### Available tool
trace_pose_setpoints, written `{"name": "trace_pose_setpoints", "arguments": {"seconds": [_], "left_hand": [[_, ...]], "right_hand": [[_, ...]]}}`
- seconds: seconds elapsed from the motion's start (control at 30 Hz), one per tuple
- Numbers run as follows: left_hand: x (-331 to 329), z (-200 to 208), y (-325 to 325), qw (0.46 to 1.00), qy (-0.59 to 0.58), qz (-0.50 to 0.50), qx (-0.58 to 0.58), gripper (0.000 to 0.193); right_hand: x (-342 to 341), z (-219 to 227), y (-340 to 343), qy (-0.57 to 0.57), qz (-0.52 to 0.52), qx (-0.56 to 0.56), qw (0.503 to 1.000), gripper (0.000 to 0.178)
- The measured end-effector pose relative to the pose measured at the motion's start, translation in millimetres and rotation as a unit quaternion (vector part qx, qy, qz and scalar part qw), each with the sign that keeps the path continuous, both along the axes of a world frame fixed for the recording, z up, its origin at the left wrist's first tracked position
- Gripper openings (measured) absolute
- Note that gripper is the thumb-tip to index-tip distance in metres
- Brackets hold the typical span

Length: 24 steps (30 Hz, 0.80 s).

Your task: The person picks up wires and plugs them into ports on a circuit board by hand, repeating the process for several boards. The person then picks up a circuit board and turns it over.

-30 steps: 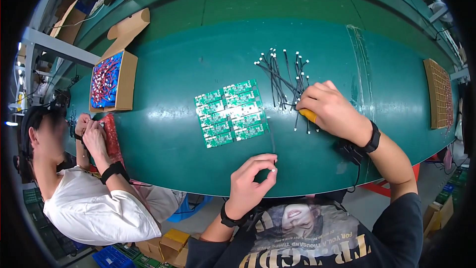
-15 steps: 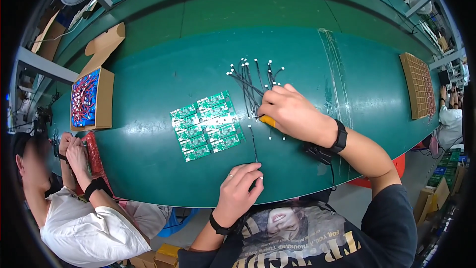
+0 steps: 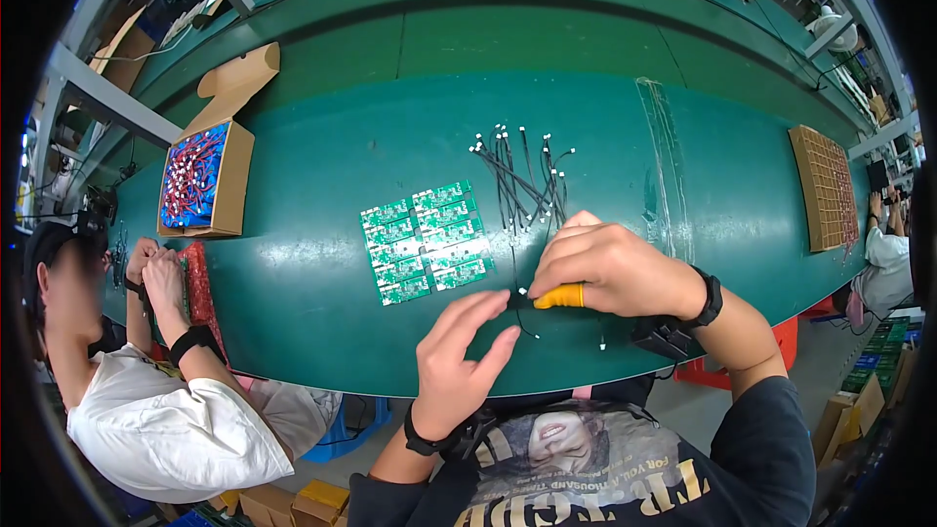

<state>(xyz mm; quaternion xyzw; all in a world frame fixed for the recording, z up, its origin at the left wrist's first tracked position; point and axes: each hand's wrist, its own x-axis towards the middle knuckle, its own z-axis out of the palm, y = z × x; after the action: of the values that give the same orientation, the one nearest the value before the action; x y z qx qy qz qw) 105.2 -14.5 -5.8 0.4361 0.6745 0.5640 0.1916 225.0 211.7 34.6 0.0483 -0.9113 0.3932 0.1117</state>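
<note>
My right hand (image 3: 620,271) is pinched closed low over the table, with a ribbed yellow cover (image 3: 561,296) on one finger. A small white connector (image 3: 522,291) shows at its fingertips, apparently the end of a thin black cable the fingers grip. To its left my left hand (image 3: 457,356) has thumb and fingers apart, holding nothing visible. Between the hands a thin black cable (image 3: 528,331) curves down to a tiny white end. Beyond them lies a loose bundle of black cables (image 3: 527,181) with white connectors. Left of the bundle are green circuit boards (image 3: 426,239) in two columns.
An open cardboard box (image 3: 234,181) of red-and-white wired parts stands at the left. A co-worker (image 3: 176,400) sits there beside red bubble wrap (image 3: 202,298). A divided cardboard tray (image 3: 820,190) stands far right. Clear tape (image 3: 666,176) crosses the green table (image 3: 322,146).
My right hand has come from the cable bundle toward me, near my left hand. The left hand's fingers have spread and moved slightly up. The whole view has shifted a little.
</note>
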Motion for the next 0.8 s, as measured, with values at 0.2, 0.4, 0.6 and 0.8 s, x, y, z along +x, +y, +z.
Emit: {"name": "trace_pose_setpoints", "arguments": {"seconds": [0.2, 0.4, 0.6, 0.8], "left_hand": [[1, -6, 26, 1.000, -0.009, 0.023, 0.005, 0.024], [-3, -4, 23, 0.992, 0.122, 0.037, -0.007, 0.015], [11, -10, -5, 0.988, 0.152, -0.023, -0.025, 0.011], [17, -20, -21, 0.992, 0.042, -0.011, -0.115, 0.008]], "right_hand": [[-7, -13, 5, 0.002, 0.028, 0.002, 1.000, 0.019], [-3, -22, 5, 0.008, 0.032, 0.014, 0.999, 0.014], [24, -11, -13, -0.068, 0.058, 0.037, 0.995, 0.009], [39, -26, -32, -0.076, 0.055, 0.074, 0.993, 0.012]]}}
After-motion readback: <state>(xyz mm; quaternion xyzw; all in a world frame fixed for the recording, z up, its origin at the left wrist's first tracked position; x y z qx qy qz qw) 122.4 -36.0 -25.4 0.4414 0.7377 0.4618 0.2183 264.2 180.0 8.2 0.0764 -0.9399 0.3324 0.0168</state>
